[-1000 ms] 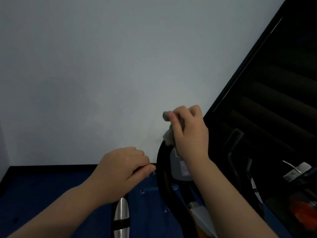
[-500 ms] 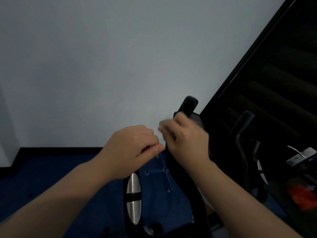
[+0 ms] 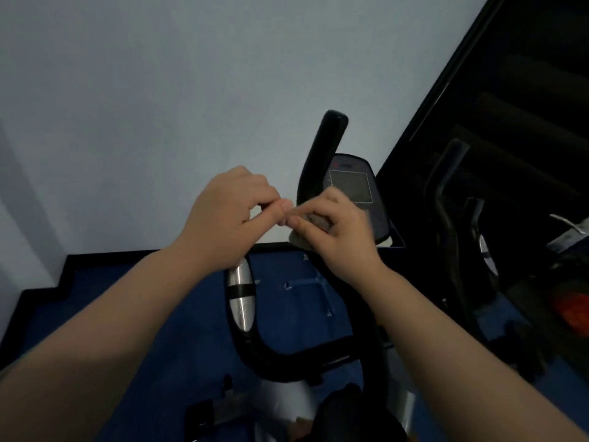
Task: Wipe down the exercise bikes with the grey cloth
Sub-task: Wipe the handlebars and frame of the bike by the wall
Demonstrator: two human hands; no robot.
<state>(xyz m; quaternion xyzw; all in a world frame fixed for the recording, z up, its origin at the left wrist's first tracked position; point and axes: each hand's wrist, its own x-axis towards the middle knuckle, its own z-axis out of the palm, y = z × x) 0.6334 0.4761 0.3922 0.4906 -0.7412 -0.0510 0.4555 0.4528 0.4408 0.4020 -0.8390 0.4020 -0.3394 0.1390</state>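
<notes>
Both hands up in front of the bike's [image 3: 287, 358] handlebar, nearly touching at the fingertips.

Right hand [image 3: 338, 237] clamped on the cloth [image 3: 317, 223]: bunched grey wad under the curled fingers, a bit showing below the thumb too. It sits just in front of the console [image 3: 353, 183], at the base of the right grip [image 3: 322, 154], which stands upright and tilts slightly right. Can't tell if the cloth actually touches the console or the grip.

Left hand [image 3: 229, 215] fingers curled, thumb out toward the right hand. It sits over the top of the left grip, whose silver sensor [image 3: 240, 298] with a black band shows just below the wrist. Can't tell whether the fingers close on the grip or on nothing.

Blue floor [image 3: 127, 314] below, black skirting along the pale wall [image 3: 159, 106]. Dark mirror or glass panel [image 3: 510, 154] at right, second bike frame [image 3: 446, 218] visible in it. Something orange [image 3: 573, 311] at right edge, blurred.
</notes>
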